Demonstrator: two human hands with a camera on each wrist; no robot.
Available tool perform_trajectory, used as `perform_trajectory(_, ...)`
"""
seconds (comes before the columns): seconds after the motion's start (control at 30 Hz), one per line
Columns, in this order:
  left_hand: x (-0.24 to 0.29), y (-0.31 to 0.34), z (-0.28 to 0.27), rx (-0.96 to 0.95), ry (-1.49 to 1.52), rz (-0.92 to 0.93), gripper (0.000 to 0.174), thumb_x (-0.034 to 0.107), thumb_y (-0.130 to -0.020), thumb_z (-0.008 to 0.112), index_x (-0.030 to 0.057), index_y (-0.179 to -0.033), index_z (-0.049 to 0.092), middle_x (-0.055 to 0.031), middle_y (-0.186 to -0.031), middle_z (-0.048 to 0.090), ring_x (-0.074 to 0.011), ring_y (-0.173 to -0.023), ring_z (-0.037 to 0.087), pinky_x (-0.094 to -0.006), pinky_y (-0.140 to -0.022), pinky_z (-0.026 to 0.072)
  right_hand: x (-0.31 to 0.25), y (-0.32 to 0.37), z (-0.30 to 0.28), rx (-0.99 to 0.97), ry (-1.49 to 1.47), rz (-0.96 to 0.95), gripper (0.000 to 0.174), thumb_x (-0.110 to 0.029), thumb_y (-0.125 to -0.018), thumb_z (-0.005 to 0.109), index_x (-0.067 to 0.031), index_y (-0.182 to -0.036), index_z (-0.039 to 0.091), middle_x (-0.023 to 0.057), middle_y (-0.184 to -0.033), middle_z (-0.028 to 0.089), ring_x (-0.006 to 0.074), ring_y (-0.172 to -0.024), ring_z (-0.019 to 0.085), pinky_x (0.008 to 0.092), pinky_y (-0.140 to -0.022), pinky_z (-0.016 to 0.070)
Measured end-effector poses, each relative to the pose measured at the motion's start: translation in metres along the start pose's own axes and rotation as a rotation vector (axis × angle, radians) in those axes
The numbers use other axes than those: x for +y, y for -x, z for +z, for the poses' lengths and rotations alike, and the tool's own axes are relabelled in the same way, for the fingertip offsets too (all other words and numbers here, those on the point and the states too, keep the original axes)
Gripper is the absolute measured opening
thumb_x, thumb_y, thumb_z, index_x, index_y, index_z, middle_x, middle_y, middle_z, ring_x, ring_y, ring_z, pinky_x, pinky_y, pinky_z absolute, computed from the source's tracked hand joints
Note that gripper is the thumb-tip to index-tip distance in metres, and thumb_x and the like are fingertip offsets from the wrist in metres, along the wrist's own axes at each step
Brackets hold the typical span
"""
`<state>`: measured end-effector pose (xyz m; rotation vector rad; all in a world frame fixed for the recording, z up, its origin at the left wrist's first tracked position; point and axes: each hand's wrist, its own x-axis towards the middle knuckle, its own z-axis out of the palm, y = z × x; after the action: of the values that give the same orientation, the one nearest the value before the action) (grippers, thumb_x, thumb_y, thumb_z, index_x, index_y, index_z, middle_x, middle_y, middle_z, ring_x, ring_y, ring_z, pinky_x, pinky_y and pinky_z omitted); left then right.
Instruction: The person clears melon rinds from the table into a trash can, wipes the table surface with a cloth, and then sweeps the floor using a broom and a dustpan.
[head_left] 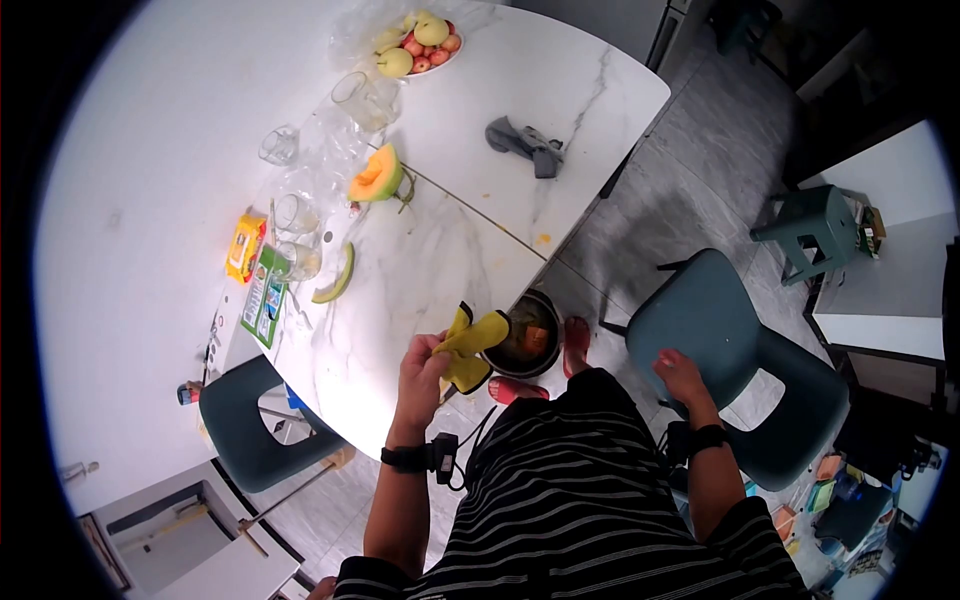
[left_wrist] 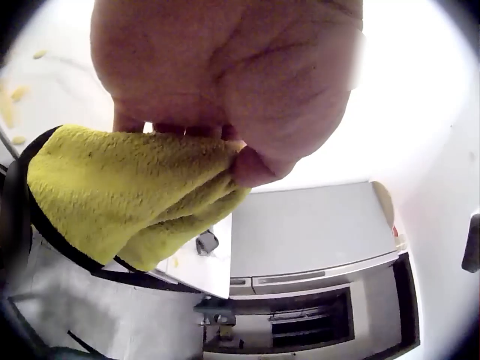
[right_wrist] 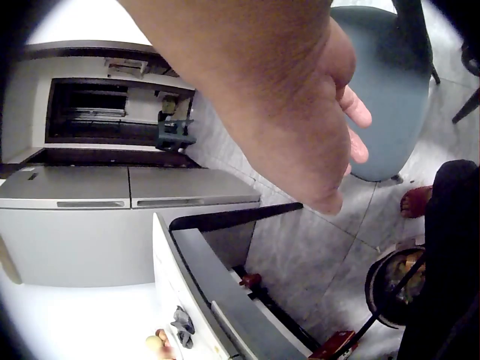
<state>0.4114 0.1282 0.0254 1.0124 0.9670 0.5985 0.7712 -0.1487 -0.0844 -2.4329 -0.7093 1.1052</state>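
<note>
My left hand (head_left: 421, 376) pinches a yellow cloth (head_left: 470, 343) with dark edging at the table's near edge. In the left wrist view the cloth (left_wrist: 135, 191) hangs in folds from the thumb and fingers. Below it on the floor stands a round bin (head_left: 524, 335) with orange scraps inside. Out to the right, my right hand (head_left: 684, 377) hangs over a teal chair (head_left: 700, 310), its fingers loosely bent and holding nothing. A cut melon piece (head_left: 376, 175) and a strip of rind (head_left: 338, 277) lie on the white table (head_left: 440, 240).
Glass mugs (head_left: 362, 102), a plastic bag (head_left: 330, 145), a yellow packet (head_left: 245, 248) and a green box (head_left: 264, 300) line the table's left side. Fruit (head_left: 425, 48) sits at the far end; a grey cloth (head_left: 525, 145) lies right of it. Small orange bits dot the tabletop.
</note>
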Motion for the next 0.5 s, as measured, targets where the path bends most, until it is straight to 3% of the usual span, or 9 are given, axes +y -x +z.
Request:
perform_trajectory(0.13,0.013,0.013,-0.018,0.164,0.075,0.063,0.007,0.001,-0.089,0.047,0.006,-0.093,0.05,-0.007,-0.107,0.06,-0.0126,-0.096,0.053,-0.0264,-0.088,0.0424,0.006,0.0,0.001,-0.014,-0.036,-0.007,0.046,-0.034,-0.084,0.064,-0.0037,-0.117,0.059,0.0167,-0.109,0.066,0.0288,-0.102,0.063,0.0361,-0.089,0.0482)
perform_trajectory(0.2,0.027,0.024,-0.034,0.264,0.123,0.116,0.003,0.006,-0.091,0.046,0.0081,-0.093,0.049,-0.0018,-0.089,0.055,-0.0102,-0.081,0.053,-0.0233,-0.074,0.0446,0.007,0.002,-0.002,-0.03,-0.009,0.007,0.045,-0.034,-0.084,0.063,-0.0042,-0.118,0.059,0.0161,-0.112,0.065,0.0285,-0.104,0.063,0.0355,-0.09,0.0476)
perform_trajectory(0.37,0.038,0.059,-0.098,0.498,0.069,0.243,0.004,0.008,-0.091,0.049,0.007,-0.095,0.05,-0.0024,-0.092,0.057,-0.0108,-0.085,0.053,-0.0242,-0.078,0.044,0.014,0.0,0.001,-0.036,0.041,-0.013,0.045,-0.034,-0.086,0.062,-0.005,-0.121,0.058,0.0156,-0.118,0.063,0.0287,-0.109,0.06,0.0356,-0.092,0.0464)
perform_trajectory(0.5,-0.006,0.084,-0.157,0.69,-0.376,0.091,0.005,0.009,-0.09,0.052,0.0054,-0.093,0.052,-0.0013,-0.09,0.056,-0.0097,-0.08,0.051,-0.0243,-0.074,0.0443,0.003,0.0,-0.002,-0.058,0.039,0.011,0.045,-0.031,-0.086,0.062,-0.0027,-0.122,0.057,0.0167,-0.118,0.063,0.0295,-0.111,0.059,0.0361,-0.094,0.0458)
